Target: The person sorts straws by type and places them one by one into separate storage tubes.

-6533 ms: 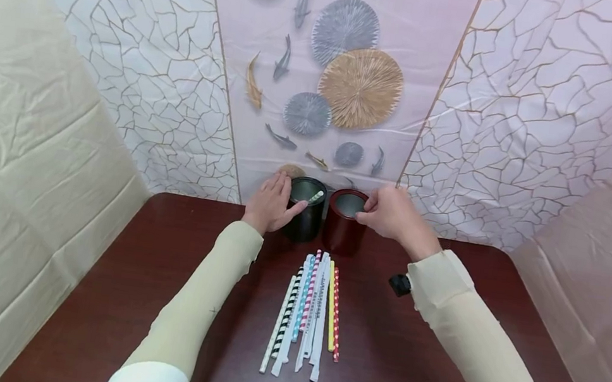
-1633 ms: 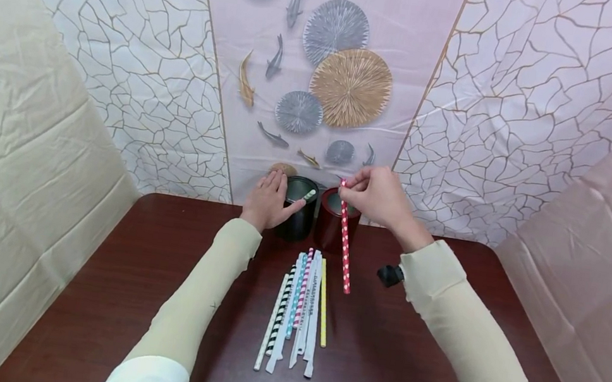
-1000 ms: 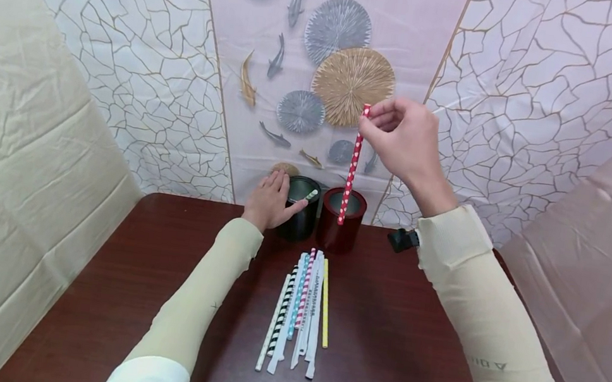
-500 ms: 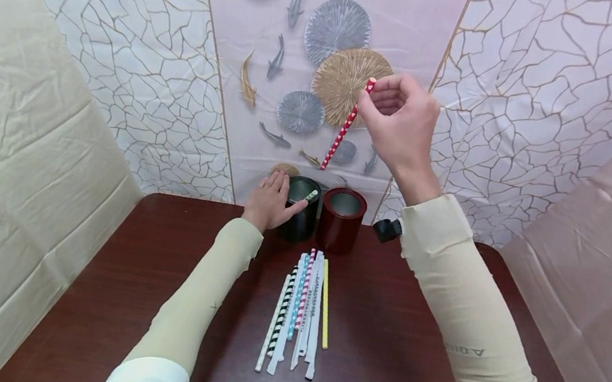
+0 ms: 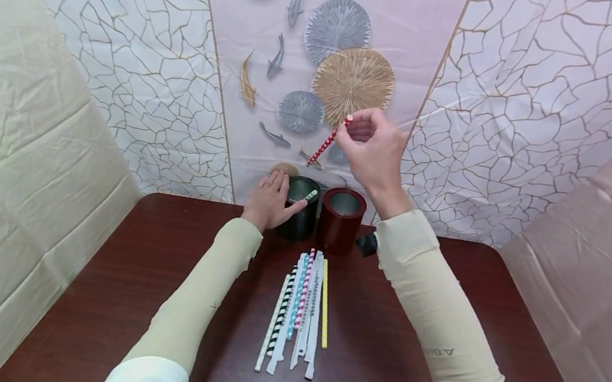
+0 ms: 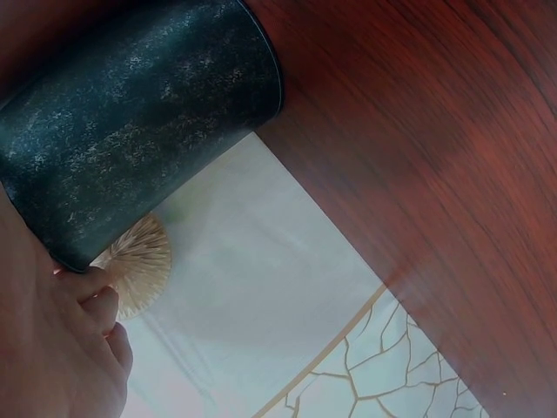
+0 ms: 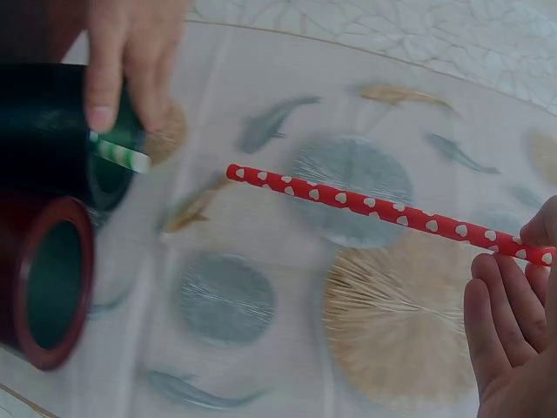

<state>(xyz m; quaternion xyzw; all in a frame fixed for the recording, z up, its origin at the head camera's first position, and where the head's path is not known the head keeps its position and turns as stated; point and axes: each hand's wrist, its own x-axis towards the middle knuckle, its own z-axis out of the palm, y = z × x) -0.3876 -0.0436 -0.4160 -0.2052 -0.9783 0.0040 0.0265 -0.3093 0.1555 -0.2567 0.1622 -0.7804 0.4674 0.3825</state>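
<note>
Red paper, by the look of it: holds the heart-patterned straw (image 5: 326,144) near its upper end between the thumb and fingertips of the right hand (image 5: 375,152), aslant above the dark cup (image 5: 304,222) and clear of its rim. Grips that cup with the left hand (image 5: 270,202), spread wide, fingers along its left side and thumb across its front near the rim. Likely to handle as very light and fairly stiff, smooth enough to roll a little in the fingers, and apt to crease under a hard pinch. Best taken close to the upper end, lightly, across the tube, leaving most of the length free. Inside the dark cup, a green-and-white striped straw (image 5: 311,195), tilted, with one end above the rim. Just right of the dark cup, an upright red cup (image 5: 338,228). On the near side of the dark cup, a loose row of straws (image 5: 305,293) on the brown table (image 5: 176,270), some in white wrappers (image 5: 315,319). Behind the dark cup, a patterned backdrop (image 5: 255,140).
</note>
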